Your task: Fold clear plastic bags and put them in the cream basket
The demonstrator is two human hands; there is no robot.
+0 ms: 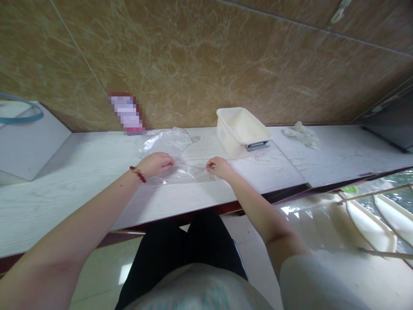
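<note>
A clear plastic bag (pixel 167 142) lies spread on the white wood-grain counter (pixel 97 172). My left hand (pixel 157 163), with a red bead bracelet (pixel 138 173) at the wrist, pinches the bag near its middle. At the bag's right side, my right hand (pixel 219 167) has thumb and finger closed on its thin film. Between the two hands the plastic is creased and catches the light. Just beyond my right hand stands a cream plastic bin (pixel 240 131) with a grey handle or clip on its front; its visible inside shows no contents.
A crumpled whitish plastic piece (pixel 301 134) lies right of the bin. Against the brown marbled wall (pixel 180 64) rests a blurred-out item (pixel 127 113). At far left is a white box (pixel 38 137) with a blue band (pixel 22 116). Cream tubs on a rack (pixel 371 219) stand lower right.
</note>
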